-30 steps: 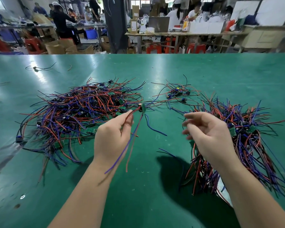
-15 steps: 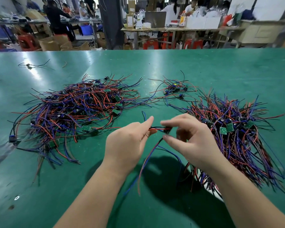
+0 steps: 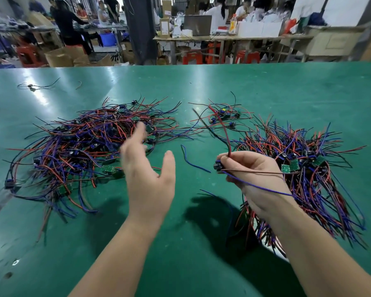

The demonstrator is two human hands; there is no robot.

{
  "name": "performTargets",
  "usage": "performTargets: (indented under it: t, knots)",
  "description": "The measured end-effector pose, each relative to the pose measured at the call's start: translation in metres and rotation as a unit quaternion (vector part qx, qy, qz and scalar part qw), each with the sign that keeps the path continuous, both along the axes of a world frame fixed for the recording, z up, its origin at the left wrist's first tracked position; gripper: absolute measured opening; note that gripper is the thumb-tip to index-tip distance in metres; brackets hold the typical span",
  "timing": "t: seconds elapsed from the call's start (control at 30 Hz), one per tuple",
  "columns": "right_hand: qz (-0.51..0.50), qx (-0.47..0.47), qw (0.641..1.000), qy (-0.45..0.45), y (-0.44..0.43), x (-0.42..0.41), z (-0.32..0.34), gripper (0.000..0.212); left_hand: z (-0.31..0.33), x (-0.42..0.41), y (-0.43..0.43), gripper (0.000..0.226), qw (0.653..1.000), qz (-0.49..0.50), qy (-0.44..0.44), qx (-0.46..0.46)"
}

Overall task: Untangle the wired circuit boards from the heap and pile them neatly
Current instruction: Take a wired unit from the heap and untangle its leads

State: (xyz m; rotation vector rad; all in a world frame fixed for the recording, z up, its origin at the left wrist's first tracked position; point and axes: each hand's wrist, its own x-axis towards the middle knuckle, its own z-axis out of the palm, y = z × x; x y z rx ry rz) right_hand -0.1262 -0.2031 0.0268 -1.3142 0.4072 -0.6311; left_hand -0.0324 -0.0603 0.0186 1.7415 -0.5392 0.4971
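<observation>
A tangled heap (image 3: 79, 151) of small green circuit boards with red, blue and black wires lies on the left of the green table (image 3: 266, 86). A tidier pile (image 3: 313, 168) of the same boards lies on the right. My right hand (image 3: 251, 179) pinches one wired board (image 3: 219, 167) just left of that pile; its red and black wires stick up, its blue and brown wires trail across my wrist. My left hand (image 3: 148, 174) hovers with straight fingers and holds nothing, next to the heap's right edge.
A small cluster of boards (image 3: 223, 114) lies behind, between the two piles. A loose blue wire (image 3: 191, 159) lies between my hands. One stray board with wires (image 3: 32, 86) sits far left. Beyond the table's far edge are people, workbenches and red stools.
The board passed from my left hand to my right hand. My left hand let go and swung back left, fingers straight; my right hand carries the board toward the right pile.
</observation>
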Motion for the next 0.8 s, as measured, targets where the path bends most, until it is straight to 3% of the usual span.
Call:
performTargets:
  t: [0.07,0.1,0.17,0.23,0.43,0.63,0.8]
  knots:
    - [0.002,0.027,1.0,-0.007,0.001,-0.001,0.001,0.007,-0.001,-0.004,-0.006,0.023,0.978,-0.128,0.161,-0.018]
    - [0.006,0.03,0.999,-0.012,0.001,-0.001,0.002,0.006,-0.001,-0.008,-0.009,0.02,0.954,-0.183,0.234,-0.032]
    - [0.014,0.012,1.0,-0.021,0.004,0.0,0.002,0.008,-0.004,-0.017,-0.014,0.033,0.899,-0.266,0.343,-0.057]
    - [0.018,-0.016,0.999,-0.025,0.007,0.002,0.0,0.01,-0.007,-0.023,-0.018,0.034,0.862,-0.31,0.393,-0.081]
    - [0.031,-0.04,0.998,-0.029,0.009,0.003,-0.002,0.016,-0.005,-0.025,-0.022,0.015,0.799,-0.319,0.477,-0.18]
    - [0.032,-0.082,0.996,-0.019,0.011,0.002,-0.001,0.019,0.001,-0.023,-0.017,0.022,0.769,-0.327,0.511,-0.2]
    - [0.058,0.116,0.991,-0.02,0.005,0.001,0.0,0.014,0.004,-0.024,-0.014,0.019,0.776,-0.367,0.474,-0.198]
